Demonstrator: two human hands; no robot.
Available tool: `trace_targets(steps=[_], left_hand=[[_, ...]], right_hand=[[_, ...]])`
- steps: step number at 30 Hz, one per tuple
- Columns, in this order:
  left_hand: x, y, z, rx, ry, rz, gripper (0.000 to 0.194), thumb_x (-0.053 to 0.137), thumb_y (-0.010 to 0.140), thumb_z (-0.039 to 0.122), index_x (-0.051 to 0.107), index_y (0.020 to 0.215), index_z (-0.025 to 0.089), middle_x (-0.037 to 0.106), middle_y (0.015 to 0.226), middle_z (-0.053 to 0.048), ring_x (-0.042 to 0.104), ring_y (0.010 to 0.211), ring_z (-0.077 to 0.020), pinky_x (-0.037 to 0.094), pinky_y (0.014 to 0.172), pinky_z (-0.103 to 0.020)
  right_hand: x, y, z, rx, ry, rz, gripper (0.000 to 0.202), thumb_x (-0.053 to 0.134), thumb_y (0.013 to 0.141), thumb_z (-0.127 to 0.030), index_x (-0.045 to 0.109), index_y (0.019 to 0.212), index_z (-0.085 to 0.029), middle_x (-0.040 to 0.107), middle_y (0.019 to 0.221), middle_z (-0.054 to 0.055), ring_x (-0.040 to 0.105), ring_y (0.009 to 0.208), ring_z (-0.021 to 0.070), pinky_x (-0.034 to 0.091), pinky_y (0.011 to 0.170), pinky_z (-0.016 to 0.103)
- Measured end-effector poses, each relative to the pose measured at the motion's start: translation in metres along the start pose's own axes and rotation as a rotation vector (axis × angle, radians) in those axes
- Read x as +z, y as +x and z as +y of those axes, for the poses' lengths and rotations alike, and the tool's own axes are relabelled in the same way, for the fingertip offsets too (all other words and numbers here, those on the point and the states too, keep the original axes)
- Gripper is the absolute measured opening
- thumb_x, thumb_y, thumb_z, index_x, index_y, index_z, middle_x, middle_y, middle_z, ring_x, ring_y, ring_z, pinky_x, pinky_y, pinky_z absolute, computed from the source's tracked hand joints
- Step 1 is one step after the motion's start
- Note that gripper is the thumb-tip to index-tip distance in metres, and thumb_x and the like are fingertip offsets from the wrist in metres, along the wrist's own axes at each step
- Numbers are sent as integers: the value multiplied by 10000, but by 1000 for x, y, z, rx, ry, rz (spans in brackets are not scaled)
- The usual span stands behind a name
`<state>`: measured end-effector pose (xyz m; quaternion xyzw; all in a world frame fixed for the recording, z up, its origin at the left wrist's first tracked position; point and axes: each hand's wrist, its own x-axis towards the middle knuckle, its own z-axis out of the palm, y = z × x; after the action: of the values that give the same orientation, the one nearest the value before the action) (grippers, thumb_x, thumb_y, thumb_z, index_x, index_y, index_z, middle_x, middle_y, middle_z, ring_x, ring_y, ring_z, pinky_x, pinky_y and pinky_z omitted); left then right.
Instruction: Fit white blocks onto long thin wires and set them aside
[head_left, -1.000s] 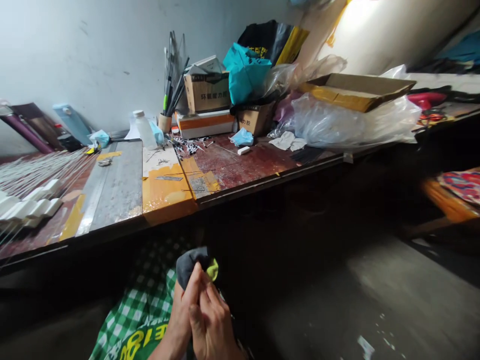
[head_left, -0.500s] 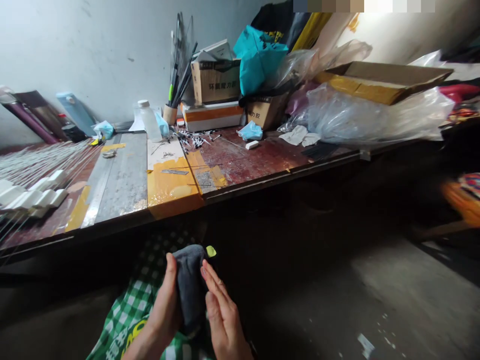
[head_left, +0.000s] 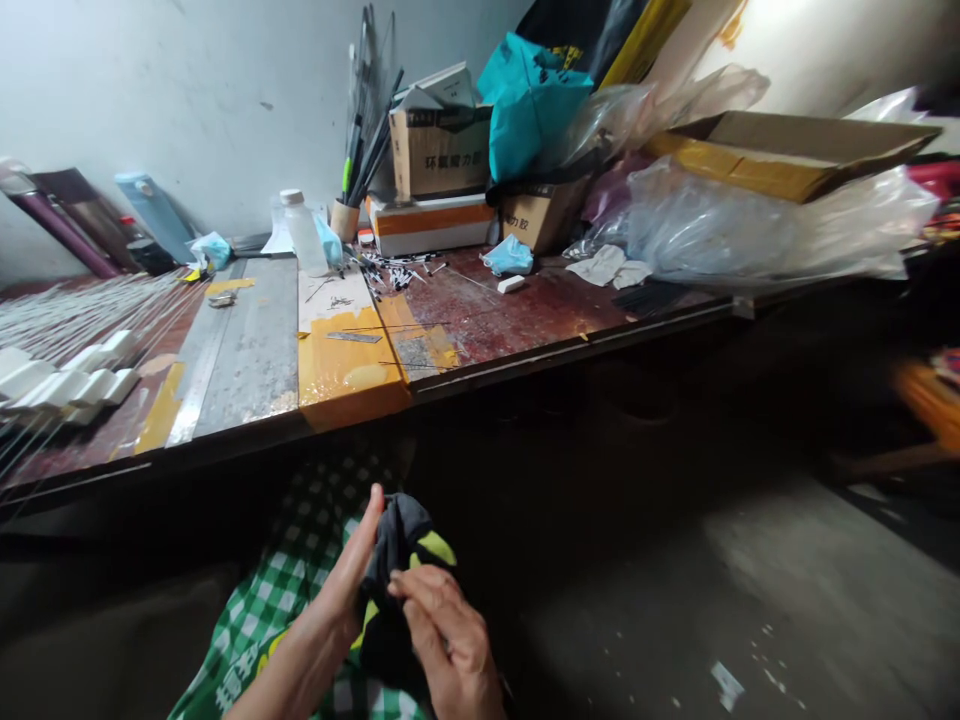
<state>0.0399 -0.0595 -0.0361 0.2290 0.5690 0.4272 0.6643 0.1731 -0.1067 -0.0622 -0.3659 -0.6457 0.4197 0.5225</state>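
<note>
A soft dark grey cloth (head_left: 401, 525) with yellow-green patches is bunched between my hands, over my lap. My left hand (head_left: 349, 575) supports it from the left, thumb pointing up along its edge; the other fingers are hidden behind the fabric. On the near right side, my right hand (head_left: 450, 620) presses its bent fingers against the cloth. A green-and-white checked apron (head_left: 259, 610) with yellow and white print covers my lap beneath.
The workbench edge (head_left: 360, 410) runs in front of me. White blocks with strings (head_left: 67, 380) lie at left. Farther back stand a clear bottle (head_left: 302, 235), a cup of rods (head_left: 345, 220), cardboard boxes (head_left: 441, 155) and plastic bags (head_left: 720, 225). Paper scraps (head_left: 726, 685) litter the floor.
The cloth has turned and crumpled, showing more yellow-green. My right fingers have bent and come across its front; my left hand has shifted up and right. The view has tilted slightly.
</note>
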Motion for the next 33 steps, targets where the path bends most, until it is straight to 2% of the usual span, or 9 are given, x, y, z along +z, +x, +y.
trace_targets(steps=[2,5,10,13,16,21,25,29,33], left_hand=[[-4,-9,-5,-112,-64,-88,630,417,796,686,716,951,154,746,878,-121,671,937,-296,518,832,-418],[-11,-27,-18,-115,-19,-164,446,571,784,534,704,978,156,736,916,-116,655,960,-299,498,859,-407],[-15,-36,-33,308,538,39,212,616,781,393,695,773,196,695,757,-66,618,751,-249,481,753,-320],[-15,-24,-31,411,616,74,263,531,822,371,622,641,204,617,619,-31,544,582,-202,450,596,-279],[-13,-15,-27,353,599,107,279,517,817,372,569,605,198,585,603,-15,516,577,-190,425,564,-262],[-6,-18,-43,389,626,169,203,514,804,352,615,713,202,616,665,-42,551,633,-224,447,647,-307],[-8,-7,-40,320,459,180,233,549,785,398,598,692,191,585,630,-22,526,610,-202,436,608,-289],[-14,11,-15,73,225,36,362,568,774,518,579,679,169,543,595,24,505,576,-156,425,568,-253],[-11,6,-29,127,207,-55,325,674,692,469,685,816,168,695,839,-63,611,856,-258,482,818,-343]], right_hand=[[-3,2,6,119,-33,99,358,495,908,-121,639,1185,-295,705,1026,41,649,987,200,522,909,354],[-7,4,13,252,-29,132,312,483,923,-145,671,1138,-270,691,1072,55,650,998,200,533,891,324],[-2,-2,15,181,-121,97,368,451,900,-80,677,1131,-258,714,981,65,679,903,198,565,806,304],[7,-11,14,-6,-280,98,459,428,869,-30,630,1217,-249,719,920,90,693,841,212,582,741,306],[12,-15,15,-109,-353,111,552,371,837,13,577,1286,-235,724,945,109,703,846,219,592,727,305],[14,-3,21,71,-301,127,554,377,793,38,640,1201,-230,720,990,84,702,872,205,594,737,287],[10,-3,13,-5,-342,42,548,373,829,16,585,1273,-227,706,1054,99,684,947,225,576,800,317],[2,-2,3,67,-191,-60,433,487,904,-129,532,1308,-279,650,1196,63,597,1123,225,489,965,346],[12,2,11,209,-54,40,544,527,903,-384,375,1409,-252,433,1433,79,407,1306,276,365,1073,391]])
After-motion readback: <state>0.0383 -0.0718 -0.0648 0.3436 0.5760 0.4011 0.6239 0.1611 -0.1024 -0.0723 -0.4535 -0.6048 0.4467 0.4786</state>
